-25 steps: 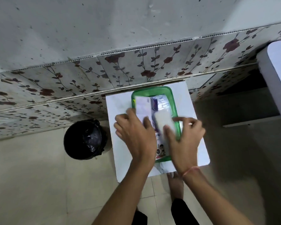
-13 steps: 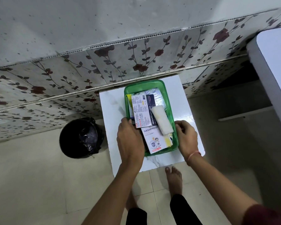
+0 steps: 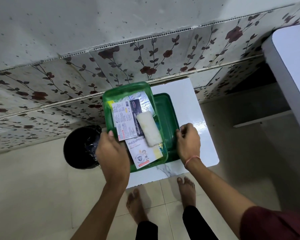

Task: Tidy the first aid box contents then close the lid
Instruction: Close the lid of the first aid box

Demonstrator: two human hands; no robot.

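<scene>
The green first aid box (image 3: pixel 106 110) is shifted toward the table's left side, its left part past the table edge, and my left hand (image 3: pixel 111 153) grips its near-left rim. Inside lie a medicated dressings packet (image 3: pixel 126 120), a white gauze roll (image 3: pixel 149 129), a washproof plaster packet (image 3: pixel 143 154) and foil strips (image 3: pixel 142 99). A darker green lid (image 3: pixel 167 118) lies on the white table (image 3: pixel 195 104), partly under the box's right side. My right hand (image 3: pixel 188 141) pinches the lid's near-right edge.
A black bin (image 3: pixel 80 146) with a liner stands on the floor left of the table. A flowered tiled wall runs behind. A white countertop (image 3: pixel 293 66) juts in at the right. My bare feet (image 3: pixel 186 189) stand under the table's near edge.
Both hands left the contents and went to the box's sides. The box has moved left, uncovering the darker lid beneath, which my right hand now holds.
</scene>
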